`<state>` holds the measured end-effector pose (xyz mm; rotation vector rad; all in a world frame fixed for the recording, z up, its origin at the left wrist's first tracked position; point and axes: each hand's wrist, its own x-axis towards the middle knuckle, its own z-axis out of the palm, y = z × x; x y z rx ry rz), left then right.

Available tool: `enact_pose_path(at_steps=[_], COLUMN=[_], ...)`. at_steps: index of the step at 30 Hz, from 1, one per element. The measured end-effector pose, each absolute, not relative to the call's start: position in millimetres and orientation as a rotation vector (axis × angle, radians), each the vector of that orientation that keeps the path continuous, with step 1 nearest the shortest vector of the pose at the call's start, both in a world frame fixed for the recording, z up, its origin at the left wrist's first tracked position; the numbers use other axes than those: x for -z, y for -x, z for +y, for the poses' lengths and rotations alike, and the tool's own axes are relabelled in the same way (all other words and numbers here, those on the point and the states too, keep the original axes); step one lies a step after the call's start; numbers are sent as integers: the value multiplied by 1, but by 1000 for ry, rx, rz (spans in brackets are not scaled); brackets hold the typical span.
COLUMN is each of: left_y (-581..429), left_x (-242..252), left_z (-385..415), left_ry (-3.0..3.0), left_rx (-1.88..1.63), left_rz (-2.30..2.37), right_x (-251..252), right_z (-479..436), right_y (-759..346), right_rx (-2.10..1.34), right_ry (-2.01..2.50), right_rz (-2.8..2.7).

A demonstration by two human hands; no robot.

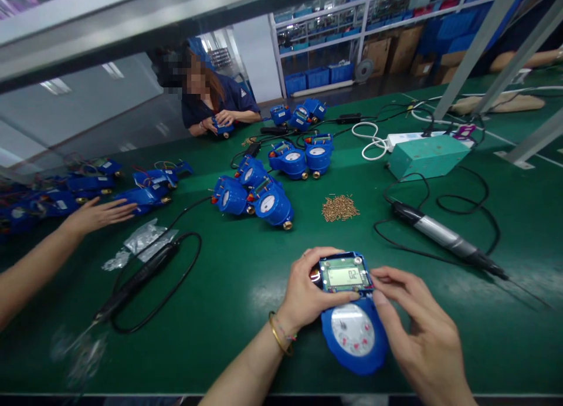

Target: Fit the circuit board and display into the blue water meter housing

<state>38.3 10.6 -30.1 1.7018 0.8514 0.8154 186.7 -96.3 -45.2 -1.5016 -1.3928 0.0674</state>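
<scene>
**Item:** blue water meter [354,335], at 6 o'clock on the green worktop [246,277], close to its near edge.
**Parts:** display module [345,274] at the meter's 12 o'clock, round dial below it.
**Hold:** left hand [305,297] clamped on the module's 9 o'clock side. Right hand [417,330] closed on its 3 o'clock side, fingertips at the edge.
**Handling (judged):** rigid, fairly heavy, smooth plastic. The screen and dial window look fragile, so grip the housing sides.
**Nearby:** brass screws [339,207] at 12 o'clock, electric screwdriver [444,237] at 2.

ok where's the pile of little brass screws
In the head view the screw pile lies centre, just right of the blue meter cluster and left of the electric screwdriver.
</scene>
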Motion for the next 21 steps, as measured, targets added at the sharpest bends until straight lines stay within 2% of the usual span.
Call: enact_pose_path(at_steps=[9,17,21], left_y=[-40,-39,-39], left_x=[29,29,31], left_z=[9,9,10], left_ry=[-1698,-1715,-1712], left_rx=[-806,-834,-828], left_rz=[830,824,820], right_x=[40,34,37], right_z=[-99,-95,-91], right_y=[-186,-202,-215], right_rx=[-80,-325,-327], right_ry=[1546,1579,1529], right_rz=[-1430,-1371,-1460])
